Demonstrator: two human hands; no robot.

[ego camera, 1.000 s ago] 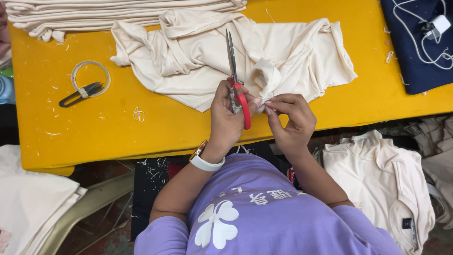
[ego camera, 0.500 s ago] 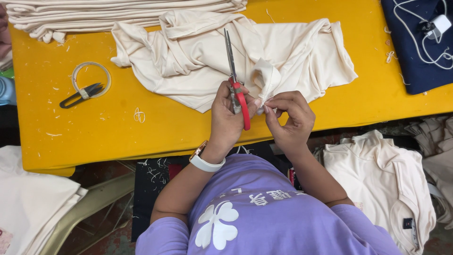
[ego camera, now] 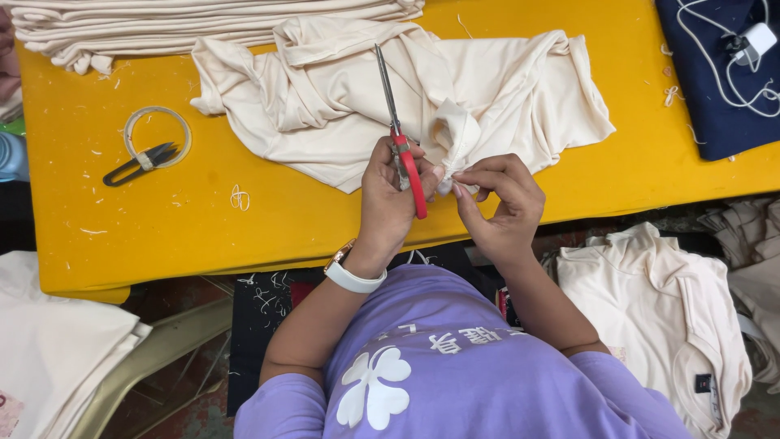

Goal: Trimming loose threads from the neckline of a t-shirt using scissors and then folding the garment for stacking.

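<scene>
Head view, looking straight down at my lap and the yellow table (ego camera: 244,236). My left hand (ego camera: 390,199) is closed around the red-handled scissors (ego camera: 400,134), gripped low at the handles so the long blades point away from me and lie up across the cloth, out of the way of my fingers. My right hand (ego camera: 500,199) is pinched narrow, thumb and forefinger tips together on a small fold of the cream garment (ego camera: 496,89) right at the table's near edge; whether a loose thread sits between those fingertips is too small to tell. Both hands meet at that one spot, touching the fabric, so the pinch keeps the bit of cloth taut and close to the scissors

The cream garment is spread and bunched on the table, heaped in soft folds on the left side, flatter toward the right, with one corner drawn up into a little peak toward my hands. It looks thin, limp, matte, an even pale cream with no print showing

Small thread snips (ego camera: 138,162) lie well to the left inside a ring of tape (ego camera: 158,134). Short thread scraps dot the tabletop. A stack of folded cream pieces (ego camera: 162,24) sits along the far edge, a dark navy cloth (ego camera: 715,97) with a white charger and cable (ego camera: 751,41) at the far right. More cream garments (ego camera: 650,309) lie piled below the table to my right
</scene>
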